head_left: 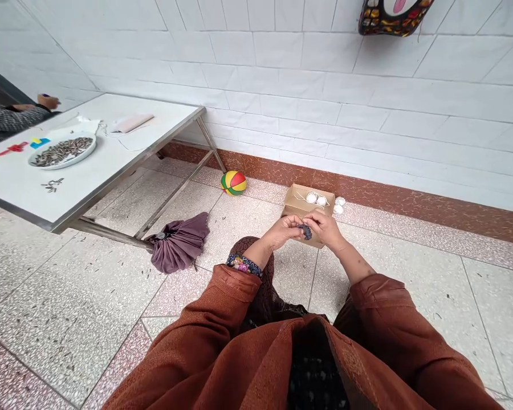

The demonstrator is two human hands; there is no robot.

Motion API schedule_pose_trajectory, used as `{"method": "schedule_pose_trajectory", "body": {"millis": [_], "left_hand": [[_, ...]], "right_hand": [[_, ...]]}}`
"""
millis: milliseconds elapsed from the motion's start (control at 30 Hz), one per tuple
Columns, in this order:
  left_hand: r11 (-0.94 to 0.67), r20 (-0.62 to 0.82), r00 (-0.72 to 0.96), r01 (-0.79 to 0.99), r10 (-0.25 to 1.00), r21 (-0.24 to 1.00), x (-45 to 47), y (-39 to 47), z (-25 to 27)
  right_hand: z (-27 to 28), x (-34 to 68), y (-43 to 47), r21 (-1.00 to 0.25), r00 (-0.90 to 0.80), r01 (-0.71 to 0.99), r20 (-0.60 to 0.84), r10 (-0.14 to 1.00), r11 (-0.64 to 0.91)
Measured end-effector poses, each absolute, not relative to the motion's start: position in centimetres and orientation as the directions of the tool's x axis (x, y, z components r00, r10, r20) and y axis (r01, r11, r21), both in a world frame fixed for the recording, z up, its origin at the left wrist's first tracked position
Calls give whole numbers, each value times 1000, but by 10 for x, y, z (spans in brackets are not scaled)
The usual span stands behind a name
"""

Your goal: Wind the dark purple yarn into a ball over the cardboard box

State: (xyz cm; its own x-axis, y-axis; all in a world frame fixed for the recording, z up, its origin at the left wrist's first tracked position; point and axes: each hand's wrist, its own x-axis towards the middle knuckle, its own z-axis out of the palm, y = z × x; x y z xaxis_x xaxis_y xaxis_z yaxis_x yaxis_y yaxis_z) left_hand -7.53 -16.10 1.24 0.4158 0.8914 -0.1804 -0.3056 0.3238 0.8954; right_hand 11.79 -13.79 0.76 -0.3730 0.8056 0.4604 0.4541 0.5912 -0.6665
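My left hand (284,231) and my right hand (325,225) meet in front of my knees, their fingers pinched around a small dark grey, crinkled piece (306,232). It looks like knotted or crocheted yarn, but is too small to tell for certain. Just beyond and below my hands, an open cardboard box (293,196) sits on the floor by the wall. Inside it lie two white balls (311,197) with loose white string. Several more small white round things (338,209) rest against the box's right side.
To the left stands a white table (123,108) with a metal frame, bearing a plate (92,152) of small dark strips and a folded cloth (135,123). A co-worker's hand (48,102) shows behind it. A striped ball (233,183) and purple cloth bundle (180,244) lie on the floor.
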Motion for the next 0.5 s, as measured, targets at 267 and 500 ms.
{"method": "schedule_pose_trajectory", "body": {"millis": [267,500], "left_hand": [[213,-160,146,-522,976,826,-81,-157,10],[120,-78,155,-281,985,952,-77,-161,7]], "right_hand": [[4,112,-159,-683,-529,398,376,761,613],[26,120,-160,-732,-454,352,412,790,583]]}}
